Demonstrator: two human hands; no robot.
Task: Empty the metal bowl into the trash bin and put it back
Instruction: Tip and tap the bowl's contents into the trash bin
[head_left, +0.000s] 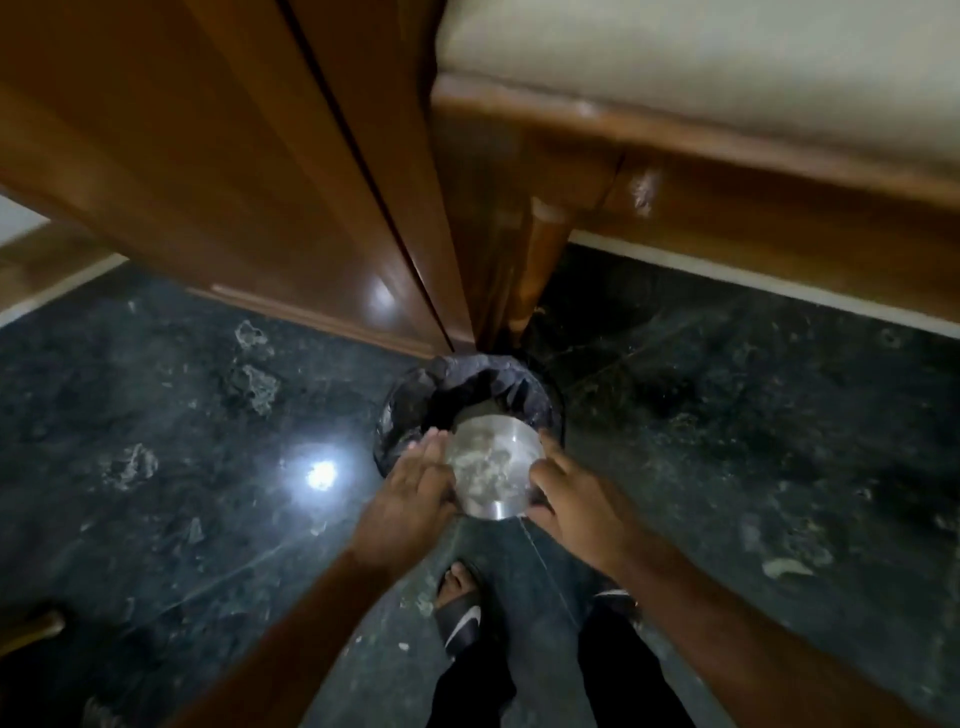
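I grip the metal bowl (492, 466) between my left hand (415, 496) and right hand (574, 501), fingers wrapped on opposite rims; the trash bin (415, 387) sits just beyond my fingertips.

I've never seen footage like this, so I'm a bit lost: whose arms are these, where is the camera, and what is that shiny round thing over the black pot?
No machine here: a person wears one wide camera on the head, looking down at their own arms and feet. The left hand and right hand grip the metal bowl from either side, above a trash bin lined with a black bag. The bin stands on the dark polished floor, beside wooden furniture. The bowl's surface looks mottled; the picture is too blurred to tell whether anything is in it.
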